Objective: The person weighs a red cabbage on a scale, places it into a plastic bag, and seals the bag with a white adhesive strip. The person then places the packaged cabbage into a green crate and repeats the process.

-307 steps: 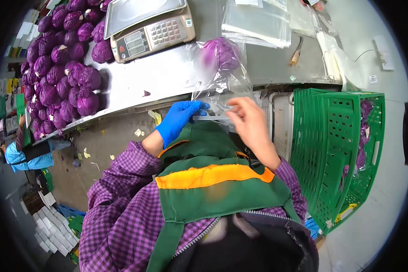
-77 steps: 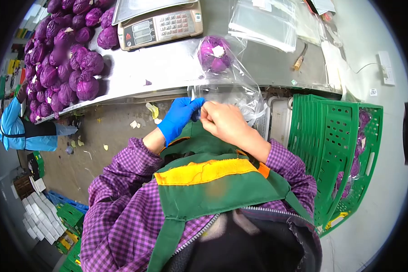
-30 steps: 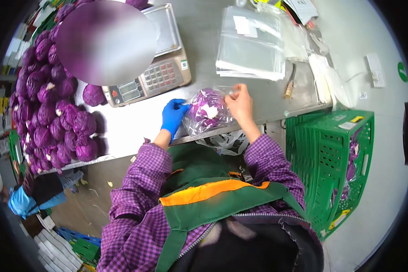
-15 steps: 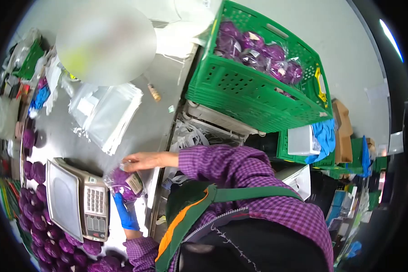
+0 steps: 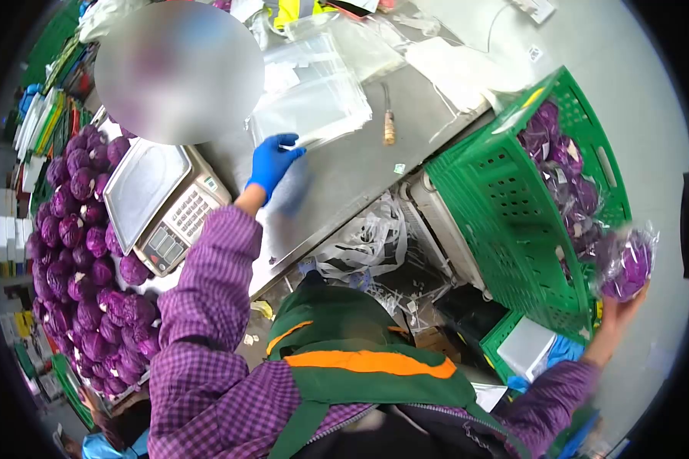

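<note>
My right hand (image 5: 618,314), bare, grips a red cabbage (image 5: 629,266) wrapped in clear plastic, at the right rim of the green crate (image 5: 497,199). Inside that crate lie several other bagged cabbages (image 5: 563,164). My left hand (image 5: 272,167) wears a blue glove and hovers over the metal table (image 5: 314,206); its fingers are apart and nothing is in them. Just beyond its fingertips is a stack of clear plastic bags (image 5: 314,92). A weighing scale (image 5: 191,210) with a keypad stands to the left of that hand.
A large pile of unwrapped red cabbages (image 5: 84,252) fills the table's left side. A wooden-handled tool (image 5: 389,126) lies near the bags. Below the table edge is crumpled plastic (image 5: 371,237). A white container (image 5: 524,348) sits beside the crate. A blurred disc covers the upper left.
My right hand has carried the bagged cabbage from beside the scale to the crate on the right. My left hand has let go of it and moved towards the bags. The view has turned.
</note>
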Motion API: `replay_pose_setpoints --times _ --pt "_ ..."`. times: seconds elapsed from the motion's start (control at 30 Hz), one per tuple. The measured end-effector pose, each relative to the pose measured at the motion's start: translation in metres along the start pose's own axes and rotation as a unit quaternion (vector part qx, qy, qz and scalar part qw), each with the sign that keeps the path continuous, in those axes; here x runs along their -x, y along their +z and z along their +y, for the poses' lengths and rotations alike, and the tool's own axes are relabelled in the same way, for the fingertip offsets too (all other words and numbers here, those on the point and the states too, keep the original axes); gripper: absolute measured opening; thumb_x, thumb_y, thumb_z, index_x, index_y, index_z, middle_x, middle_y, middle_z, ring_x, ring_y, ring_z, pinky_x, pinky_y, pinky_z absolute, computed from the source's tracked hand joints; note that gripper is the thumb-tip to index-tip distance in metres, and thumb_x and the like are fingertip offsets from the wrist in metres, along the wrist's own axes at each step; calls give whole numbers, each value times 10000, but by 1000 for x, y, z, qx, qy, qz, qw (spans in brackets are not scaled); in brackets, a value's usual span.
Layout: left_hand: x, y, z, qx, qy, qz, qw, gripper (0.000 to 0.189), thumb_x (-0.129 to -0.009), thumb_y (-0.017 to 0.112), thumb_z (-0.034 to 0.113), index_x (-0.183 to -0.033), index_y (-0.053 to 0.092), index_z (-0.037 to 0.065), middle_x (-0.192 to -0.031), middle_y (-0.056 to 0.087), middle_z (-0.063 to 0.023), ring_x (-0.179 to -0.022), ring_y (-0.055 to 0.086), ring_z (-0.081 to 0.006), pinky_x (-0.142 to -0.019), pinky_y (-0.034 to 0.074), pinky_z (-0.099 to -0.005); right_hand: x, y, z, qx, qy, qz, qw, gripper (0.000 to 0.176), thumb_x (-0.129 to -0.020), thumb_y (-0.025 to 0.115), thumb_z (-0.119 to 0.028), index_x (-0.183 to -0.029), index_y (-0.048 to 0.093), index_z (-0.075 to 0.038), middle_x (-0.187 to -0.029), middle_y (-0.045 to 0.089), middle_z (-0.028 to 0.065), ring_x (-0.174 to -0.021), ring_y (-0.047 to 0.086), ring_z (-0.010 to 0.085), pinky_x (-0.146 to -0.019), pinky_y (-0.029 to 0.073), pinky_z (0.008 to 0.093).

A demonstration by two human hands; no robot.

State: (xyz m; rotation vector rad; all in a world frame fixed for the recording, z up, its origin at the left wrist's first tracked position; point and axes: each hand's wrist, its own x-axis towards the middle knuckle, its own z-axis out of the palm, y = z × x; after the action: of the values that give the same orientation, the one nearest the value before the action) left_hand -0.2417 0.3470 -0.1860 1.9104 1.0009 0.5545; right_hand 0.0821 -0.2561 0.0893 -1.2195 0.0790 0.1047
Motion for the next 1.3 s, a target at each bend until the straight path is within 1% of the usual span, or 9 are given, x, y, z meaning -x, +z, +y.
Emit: replay_pose_setpoints --times 0.33,0.43,0.5,0.6,0.7,0.83,0.93,1.1,1.3 --pt "-87 0 -49 -142 6 -153 978 207 -800 668 220 -912 705 49 -879 686 -144 -828 648 -257 -790 485 -352 -145 -178 49 52 255 299 918 575 -775 704 -336 -1243 495 -76 -1254 495 146 -1108 491 328 -861 503 519" --pt "-90 -12 -51 -135 -4 -133 982 240 -823 652 240 -954 699 45 -880 688 -142 -802 652 -242 -770 493 -337 -164 -206 60 299 77 -29 951 507 -811 681 -218 -1230 496 0 -1254 504 152 -1104 502 310 -854 508 454" --pt "-87 -25 -38 -80 -2 -149 986 233 -856 627 228 -1004 704 65 -876 698 -49 -743 610 -125 -713 494 -281 -181 -172 42 653 80 -32 753 515 -846 642 -193 -1257 462 61 -1278 501 156 -1120 515 279 -897 473 383" --pt "-50 -46 25 -31 -56 -166 984 231 -870 602 226 -1021 701 82 -895 697 -36 -748 610 -113 -685 492 -267 -85 42 54 581 -226 -125 772 450 -913 521 -115 -1325 415 32 -1291 505 164 -1141 526 234 -970 402 314" --pt "-1 -59 65 49 -71 -219 972 230 -869 594 216 -1016 695 71 -906 694 -51 -770 633 -120 -654 498 -251 62 211 108 454 -215 -315 805 475 -787 625 -40 -1246 508 -9 -1233 558 110 -1068 557 184 -888 456 290" --pt "90 -67 115 108 -116 -232 960 236 -868 611 234 -970 703 42 -858 693 -56 -755 632 -111 -653 518 -254 163 314 222 402 -529 -589 460 452 -668 733 -71 -1095 590 -30 -1172 586 121 -1160 508 310 -1054 301 446" --pt "150 -88 105 157 -136 -172 963 318 -810 659 274 -945 681 -13 -804 676 -63 -750 622 -120 -676 512 -265 188 359 282 190 -566 -708 378 275 -722 672 -46 -987 604 -24 -1034 631 106 -1115 544 303 -1020 356 456" --pt "239 -164 72 435 -169 -25 884 407 -848 607 130 -1234 532 29 -951 641 -53 -790 581 -110 -707 484 -240 259 388 288 107 -252 -756 594 104 -880 501 -8 -936 583 -39 -805 631 75 -716 610 158 -677 499 306" --pt "321 -236 34 597 -88 0 797 357 -863 555 110 -1188 558 -37 -1021 583 -28 -880 515 -104 -826 445 -275 391 463 347 138 236 -762 586 135 -946 422 -104 -988 535 -44 -661 519 5 -487 418 40 -439 335 185"
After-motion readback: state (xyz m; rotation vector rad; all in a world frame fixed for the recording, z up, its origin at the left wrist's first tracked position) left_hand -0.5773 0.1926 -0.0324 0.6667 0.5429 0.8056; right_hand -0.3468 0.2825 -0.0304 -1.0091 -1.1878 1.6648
